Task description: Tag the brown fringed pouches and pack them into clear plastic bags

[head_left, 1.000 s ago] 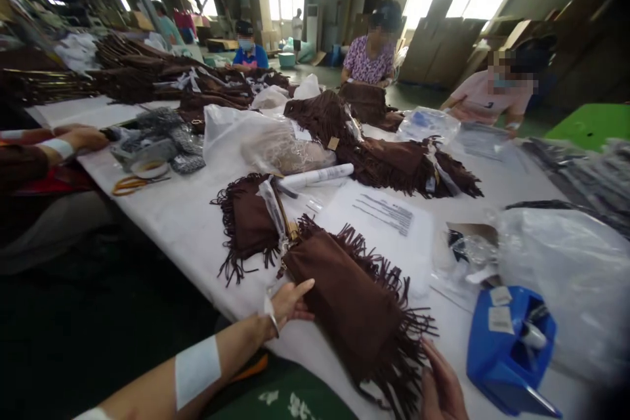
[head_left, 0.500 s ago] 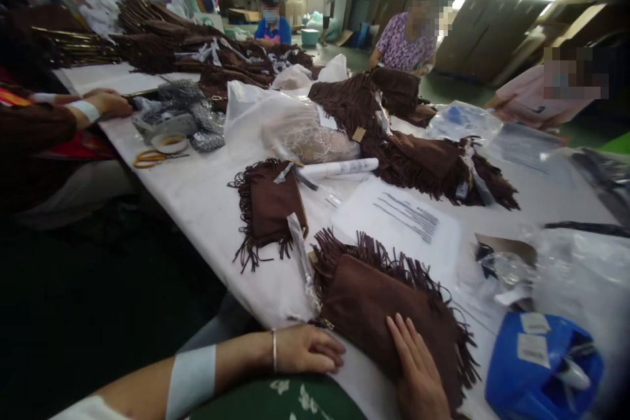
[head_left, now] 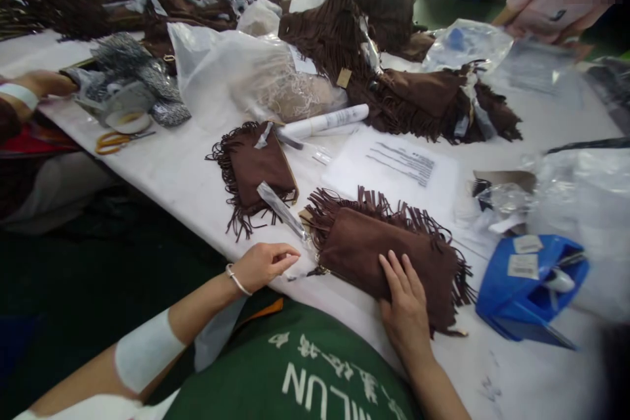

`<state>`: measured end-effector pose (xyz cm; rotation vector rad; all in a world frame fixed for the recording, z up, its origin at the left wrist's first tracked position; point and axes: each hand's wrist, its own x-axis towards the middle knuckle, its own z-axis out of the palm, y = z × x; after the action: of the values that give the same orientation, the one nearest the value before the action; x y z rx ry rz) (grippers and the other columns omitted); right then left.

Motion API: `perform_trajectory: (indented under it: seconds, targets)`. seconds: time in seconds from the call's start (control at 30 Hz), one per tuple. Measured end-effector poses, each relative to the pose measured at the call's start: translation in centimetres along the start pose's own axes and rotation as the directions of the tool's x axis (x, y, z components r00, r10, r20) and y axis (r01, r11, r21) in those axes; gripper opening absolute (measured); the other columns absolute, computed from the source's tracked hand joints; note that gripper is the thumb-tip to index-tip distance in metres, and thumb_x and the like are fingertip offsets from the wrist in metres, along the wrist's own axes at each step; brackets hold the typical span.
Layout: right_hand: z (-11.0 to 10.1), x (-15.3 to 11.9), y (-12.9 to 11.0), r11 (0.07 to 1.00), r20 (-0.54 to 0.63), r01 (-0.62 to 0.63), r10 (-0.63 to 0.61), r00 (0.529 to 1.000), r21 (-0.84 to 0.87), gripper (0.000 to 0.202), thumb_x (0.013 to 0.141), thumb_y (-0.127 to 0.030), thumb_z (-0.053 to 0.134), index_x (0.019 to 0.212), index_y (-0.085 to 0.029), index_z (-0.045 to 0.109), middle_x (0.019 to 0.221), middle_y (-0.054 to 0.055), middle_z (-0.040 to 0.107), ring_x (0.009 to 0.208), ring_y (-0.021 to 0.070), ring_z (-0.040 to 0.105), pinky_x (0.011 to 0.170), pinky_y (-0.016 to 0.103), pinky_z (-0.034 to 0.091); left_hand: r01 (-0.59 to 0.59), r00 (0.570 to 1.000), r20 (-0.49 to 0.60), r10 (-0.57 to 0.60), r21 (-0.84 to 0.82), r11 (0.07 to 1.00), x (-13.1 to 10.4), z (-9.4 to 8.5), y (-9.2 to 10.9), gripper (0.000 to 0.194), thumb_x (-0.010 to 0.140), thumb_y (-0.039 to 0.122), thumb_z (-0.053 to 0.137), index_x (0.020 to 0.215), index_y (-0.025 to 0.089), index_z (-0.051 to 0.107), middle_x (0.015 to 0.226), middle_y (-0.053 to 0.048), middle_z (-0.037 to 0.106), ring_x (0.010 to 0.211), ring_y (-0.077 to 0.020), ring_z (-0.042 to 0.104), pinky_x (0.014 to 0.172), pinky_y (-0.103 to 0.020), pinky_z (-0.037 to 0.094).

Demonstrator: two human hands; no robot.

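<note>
A brown suede bag with fringe (head_left: 394,249) lies on the table in front of me. My right hand (head_left: 406,298) rests flat on its front, fingers stretched out and close together. Left of the bag, over the table edge, is my left hand (head_left: 266,266), its fingers curled and thumb against them; whether anything small is between them I cannot make out. A clear plastic-wrapped strip (head_left: 283,210) runs from the bag's left end toward a smaller fringed pouch (head_left: 260,174) with a zipped edge.
A printed sheet (head_left: 394,161) and a rolled white plastic (head_left: 327,121) lie behind the bag. To the right stands a blue container (head_left: 531,289). More fringed bags (head_left: 418,95), yellow-handled scissors (head_left: 118,141) and a tape roll (head_left: 128,121) are farther off. Another person's hand (head_left: 54,82) is at left.
The view has tilted down. My left hand has lifted from the table edge beside the bag and moved left, its fingers drawn together. My right hand still lies on the bag.
</note>
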<state>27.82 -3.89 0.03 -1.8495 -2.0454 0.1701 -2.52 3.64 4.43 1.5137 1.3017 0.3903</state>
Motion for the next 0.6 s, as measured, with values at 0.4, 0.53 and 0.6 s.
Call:
perform_trajectory:
  seconds: [0.4, 0.53, 0.6]
  targets:
    - [-0.8, 1.4, -0.3, 0.968, 0.019, 0.038, -0.044, 0.999, 0.246, 0.052, 0.084, -0.016, 0.046, 0.135, -0.025, 0.043, 0.144, 0.005, 0.04, 0.138, 0.0278, 0.022, 0.109, 0.054, 0.025, 0.389, 0.906, 0.344, -0.246, -0.447, 0.805, 2.8, 8.4, 1.0, 0.046, 0.07, 0.058, 0.062, 0.083, 0.014, 0.054, 0.051, 0.004, 0.055, 0.032, -0.0044, 0.028, 0.03, -0.018, 0.014]
    - [-1.5, -0.1, -1.3, 0.896, -0.063, 0.076, -0.053, 0.997, 0.438, 0.035, 0.09, -0.021, 0.046, 0.123, -0.024, 0.055, 0.122, 0.007, 0.06, 0.12, 0.0227, 0.049, 0.102, 0.044, 0.04, 0.399, 0.91, 0.324, -0.257, -0.524, 0.753, 2.3, 7.9, 0.5, 0.047, 0.071, 0.058, 0.064, 0.087, 0.016, 0.052, 0.051, 0.006, 0.052, 0.033, -0.0035, 0.029, 0.03, -0.016, 0.014]
    - [-1.2, -1.0, -1.9, 0.894, -0.057, 0.075, -0.055, 0.997, 0.441, 0.03, 0.09, -0.023, 0.049, 0.118, -0.025, 0.059, 0.11, 0.007, 0.064, 0.108, 0.0218, 0.056, 0.095, 0.04, 0.045, 0.405, 0.912, 0.3, -0.279, -0.555, 0.726, 2.4, 8.0, 0.5, 0.045, 0.072, 0.058, 0.063, 0.082, 0.017, 0.049, 0.051, 0.007, 0.051, 0.033, -0.0029, 0.028, 0.03, -0.016, 0.013]
